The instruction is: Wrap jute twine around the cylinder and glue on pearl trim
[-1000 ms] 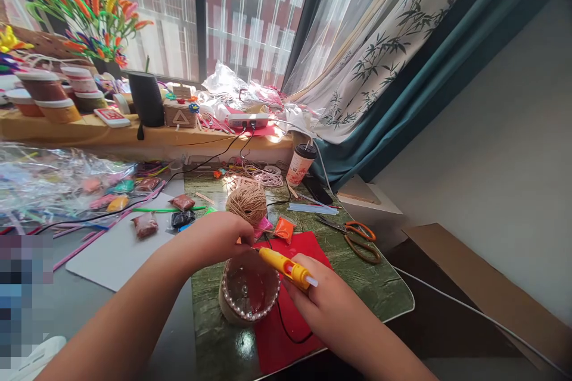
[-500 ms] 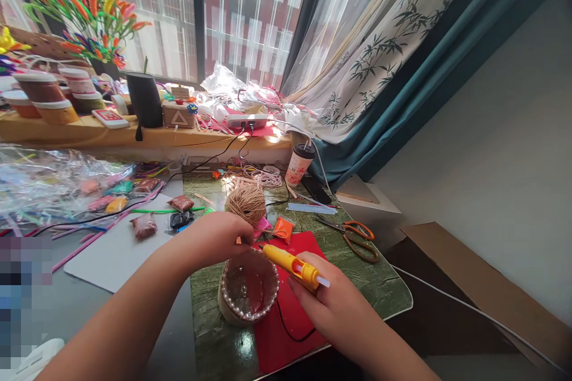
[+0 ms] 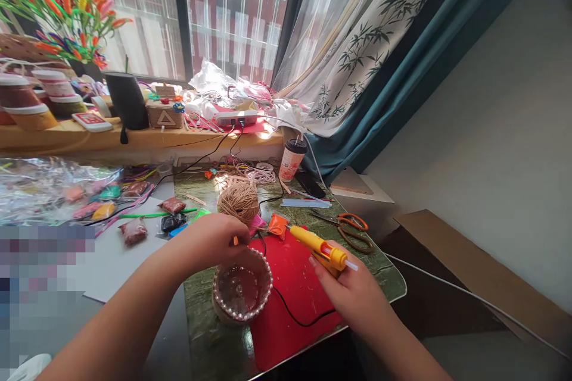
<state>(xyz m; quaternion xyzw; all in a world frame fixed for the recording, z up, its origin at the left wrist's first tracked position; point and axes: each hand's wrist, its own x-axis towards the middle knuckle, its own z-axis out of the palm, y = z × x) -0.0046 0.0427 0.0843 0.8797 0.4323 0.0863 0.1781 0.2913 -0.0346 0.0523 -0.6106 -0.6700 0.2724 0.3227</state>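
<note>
The glue gun (image 3: 318, 244) is held above the red sheet (image 3: 290, 292), its long axis slanting, nozzle forward and left. The right hand (image 3: 351, 283) is clamped around its handle. The left hand (image 3: 221, 237) arches over the upright jar's (image 3: 220, 308) far rim, fingers bent down — whether they grip anything cannot be told.

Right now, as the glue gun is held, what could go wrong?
The tip of the yellow glue gun, in the right hand, points toward the orange packet and, if hot, might mark it. The left hand is by the far rim of the beaded pot, so wet glue there, if any, could stick to it. The black cord crosses the red sheet beside the pot and might snag.
</note>
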